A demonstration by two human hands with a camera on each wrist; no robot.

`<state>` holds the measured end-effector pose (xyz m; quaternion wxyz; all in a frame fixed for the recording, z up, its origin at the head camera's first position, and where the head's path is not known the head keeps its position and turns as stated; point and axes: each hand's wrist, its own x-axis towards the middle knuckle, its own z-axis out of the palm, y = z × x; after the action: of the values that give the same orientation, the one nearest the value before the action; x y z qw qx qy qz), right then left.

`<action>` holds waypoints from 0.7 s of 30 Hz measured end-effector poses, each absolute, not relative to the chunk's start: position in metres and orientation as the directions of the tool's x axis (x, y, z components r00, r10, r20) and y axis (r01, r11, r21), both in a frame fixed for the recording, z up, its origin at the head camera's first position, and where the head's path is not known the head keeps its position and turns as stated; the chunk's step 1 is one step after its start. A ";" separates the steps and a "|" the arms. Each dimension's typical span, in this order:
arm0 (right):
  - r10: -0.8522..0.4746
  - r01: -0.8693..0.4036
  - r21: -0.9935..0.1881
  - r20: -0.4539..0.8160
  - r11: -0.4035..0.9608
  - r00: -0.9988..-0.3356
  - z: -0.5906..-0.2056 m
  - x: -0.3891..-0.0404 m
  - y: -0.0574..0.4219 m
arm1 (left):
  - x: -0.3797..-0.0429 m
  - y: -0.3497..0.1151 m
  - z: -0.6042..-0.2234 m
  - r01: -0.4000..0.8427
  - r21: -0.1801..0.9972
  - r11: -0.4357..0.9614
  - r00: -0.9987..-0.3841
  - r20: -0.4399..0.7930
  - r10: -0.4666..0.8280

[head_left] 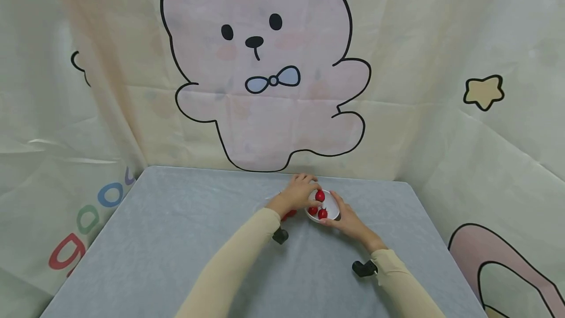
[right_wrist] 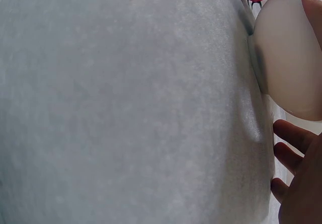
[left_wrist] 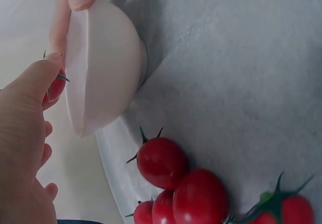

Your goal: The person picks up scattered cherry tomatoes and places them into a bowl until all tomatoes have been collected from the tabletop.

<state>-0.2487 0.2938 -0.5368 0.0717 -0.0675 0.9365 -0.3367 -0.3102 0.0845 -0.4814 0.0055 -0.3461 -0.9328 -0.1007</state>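
Head view: moving room spans the near surface (head_left: 309, 278); farther off, loose tomatoes (left_wrist: 200, 196) lie left of the white bowl (head_left: 331, 203), whose rim the right hand (head_left: 350, 222) grips. The left hand (head_left: 300, 193) pinches one tomato (left_wrist: 56, 88) at its mouth; a weak pinch could send it rolling toward the close far edge.

A grey-blue cloth-covered table (head_left: 145, 249) carries a white bowl (left_wrist: 116, 63) and several red tomatoes (left_wrist: 200, 198) near it.

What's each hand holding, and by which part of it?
Left hand: a tomato, thumb by its leafy stem end; finger contact hidden. Right hand: the white bowl, at its rim.
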 end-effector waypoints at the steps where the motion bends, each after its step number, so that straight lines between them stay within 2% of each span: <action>1: -0.176 -0.081 -0.638 -0.086 0.765 -0.981 -0.537 -0.249 0.294 | -0.310 0.086 -0.483 0.645 0.188 0.740 -0.761 0.079 0.644; 21: -0.170 -0.077 -0.642 -0.085 0.762 -0.982 -0.539 -0.250 0.294 | -0.306 0.086 -0.489 0.625 0.230 0.746 -0.776 0.075 0.627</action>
<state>-0.2497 0.2940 -0.5394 0.0692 -0.0660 0.9362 -0.3382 -0.3057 0.0863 -0.4892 -0.0037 -0.3348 -0.9344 -0.1217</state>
